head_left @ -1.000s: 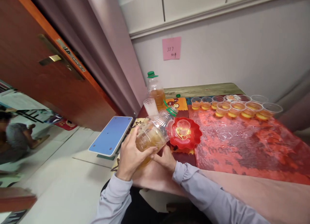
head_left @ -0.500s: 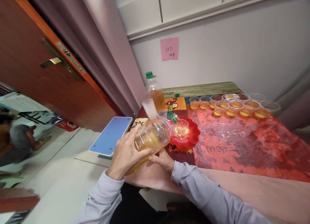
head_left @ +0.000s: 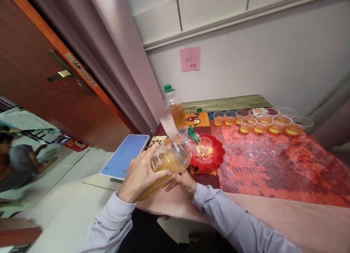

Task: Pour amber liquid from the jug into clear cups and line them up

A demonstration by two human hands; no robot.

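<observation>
A large clear plastic bottle of yellow-amber drink lies tilted between my hands, its neck pointing toward a red scalloped plate. My left hand is wrapped round its lower body. My right hand supports it from beneath, with part of the fingers hidden behind the bottle. On the plate stands a clear plastic cup beneath the bottle's neck, where a green handle strap shows. Whether liquid is flowing I cannot tell. Just behind are a stack of clear cups and a single cup.
A second bottle with a green cap stands at the back. Several cups of amber drink line the table's far right. A loose green cap lies near the wall. A blue board is left of the table; a person sits beyond.
The view has shifted slightly, so the table things appear a little lower. Both hands keep their hold on the tilted bottle.
</observation>
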